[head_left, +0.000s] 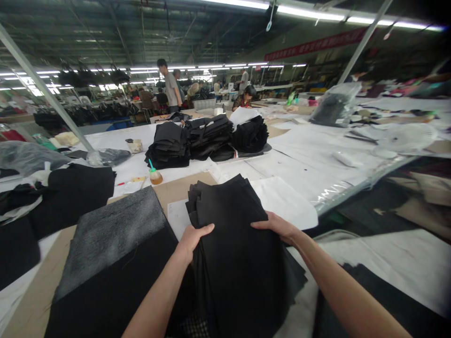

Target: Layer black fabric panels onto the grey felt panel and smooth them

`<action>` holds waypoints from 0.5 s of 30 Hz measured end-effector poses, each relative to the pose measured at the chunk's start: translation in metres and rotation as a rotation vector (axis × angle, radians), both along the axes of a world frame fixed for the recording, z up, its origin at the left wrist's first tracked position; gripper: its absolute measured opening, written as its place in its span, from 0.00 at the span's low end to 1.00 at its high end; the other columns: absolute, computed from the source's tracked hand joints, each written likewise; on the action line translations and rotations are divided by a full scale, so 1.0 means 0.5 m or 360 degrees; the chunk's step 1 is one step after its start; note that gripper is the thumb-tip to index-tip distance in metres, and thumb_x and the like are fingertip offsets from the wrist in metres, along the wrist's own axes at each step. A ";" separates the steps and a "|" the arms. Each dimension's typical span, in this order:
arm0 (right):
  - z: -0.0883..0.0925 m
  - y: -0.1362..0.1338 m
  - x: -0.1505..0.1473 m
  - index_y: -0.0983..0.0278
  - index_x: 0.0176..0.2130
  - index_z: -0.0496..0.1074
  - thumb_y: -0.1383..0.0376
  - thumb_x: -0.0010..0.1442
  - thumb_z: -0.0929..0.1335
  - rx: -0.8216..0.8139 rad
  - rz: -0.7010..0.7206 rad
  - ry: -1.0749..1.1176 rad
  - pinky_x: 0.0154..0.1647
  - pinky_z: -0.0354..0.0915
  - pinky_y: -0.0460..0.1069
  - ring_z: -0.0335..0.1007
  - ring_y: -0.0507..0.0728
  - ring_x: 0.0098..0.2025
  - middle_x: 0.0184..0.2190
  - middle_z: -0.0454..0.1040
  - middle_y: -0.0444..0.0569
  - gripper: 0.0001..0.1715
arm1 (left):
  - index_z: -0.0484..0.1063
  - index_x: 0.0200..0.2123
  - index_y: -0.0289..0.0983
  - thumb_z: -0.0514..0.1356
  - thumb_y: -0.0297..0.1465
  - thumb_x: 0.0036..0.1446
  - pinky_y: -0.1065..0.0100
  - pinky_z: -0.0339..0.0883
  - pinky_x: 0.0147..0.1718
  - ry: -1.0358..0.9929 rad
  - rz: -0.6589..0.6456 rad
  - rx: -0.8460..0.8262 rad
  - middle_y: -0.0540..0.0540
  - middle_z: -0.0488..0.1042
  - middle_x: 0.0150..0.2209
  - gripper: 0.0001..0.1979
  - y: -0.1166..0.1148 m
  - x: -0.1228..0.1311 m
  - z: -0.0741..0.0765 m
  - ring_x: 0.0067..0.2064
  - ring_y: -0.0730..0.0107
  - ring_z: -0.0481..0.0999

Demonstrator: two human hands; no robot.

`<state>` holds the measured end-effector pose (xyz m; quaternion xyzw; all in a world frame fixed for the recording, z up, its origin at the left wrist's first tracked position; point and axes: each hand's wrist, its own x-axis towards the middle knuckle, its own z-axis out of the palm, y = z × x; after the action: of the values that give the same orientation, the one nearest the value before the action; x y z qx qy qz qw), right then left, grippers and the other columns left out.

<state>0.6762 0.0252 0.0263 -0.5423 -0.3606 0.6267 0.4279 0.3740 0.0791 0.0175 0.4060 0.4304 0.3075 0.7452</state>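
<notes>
A thick stack of black fabric pieces hangs upright between my hands, its layers fanned unevenly at the top edge. My left hand grips the stack's left side, thumb across the front and fingers hidden behind. On the right side my right hand holds it the same way, thumb laid over the front layer. Left of the stack, a grey-and-black fabric sheet lies on brown cardboard. A white paper with faint writing shows just behind the left edge of the stack.
Bundles of black fabric sit across the white table. A small oil bottle with a green nozzle stands before them. More black fabric lies at left. A plastic-wrapped bundle rests farther back. Several people are in the background.
</notes>
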 end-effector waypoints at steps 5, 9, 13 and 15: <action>-0.007 -0.055 -0.010 0.66 0.45 0.74 0.58 0.46 0.78 0.0177 -0.0137 -0.0348 0.39 0.76 0.54 0.78 0.64 0.38 0.38 0.81 0.52 0.28 | 0.75 0.51 0.31 0.75 0.36 0.42 0.51 0.73 0.51 -0.0059 -0.0173 -0.0009 0.34 0.79 0.48 0.32 -0.033 -0.013 0.020 0.49 0.46 0.79; 0.005 -0.134 -0.039 0.65 0.45 0.76 0.55 0.48 0.78 0.0246 -0.0369 -0.0371 0.40 0.75 0.53 0.78 0.64 0.39 0.39 0.81 0.50 0.27 | 0.69 0.59 0.35 0.76 0.29 0.40 0.53 0.66 0.59 0.0072 -0.0120 0.0450 0.38 0.75 0.55 0.41 -0.084 -0.022 0.031 0.57 0.50 0.74; 0.070 -0.207 -0.073 0.64 0.42 0.77 0.56 0.48 0.79 0.0320 -0.0543 -0.0301 0.39 0.75 0.53 0.78 0.64 0.38 0.38 0.81 0.49 0.24 | 0.73 0.55 0.34 0.75 0.33 0.42 0.53 0.67 0.58 0.0345 -0.0009 0.0812 0.40 0.78 0.51 0.34 -0.122 -0.035 0.061 0.54 0.52 0.76; 0.120 -0.228 -0.081 0.63 0.40 0.78 0.56 0.46 0.80 0.0393 -0.0661 -0.0335 0.38 0.75 0.53 0.78 0.63 0.37 0.37 0.81 0.48 0.23 | 0.77 0.49 0.34 0.72 0.37 0.48 0.54 0.70 0.55 0.0390 0.0013 0.0949 0.41 0.79 0.48 0.25 -0.130 -0.044 0.101 0.52 0.53 0.78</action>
<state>0.6356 -0.0891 0.0861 -0.6108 -0.3578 0.4166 0.5704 0.3522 0.0140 0.0678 0.6388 0.4093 0.3719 0.5349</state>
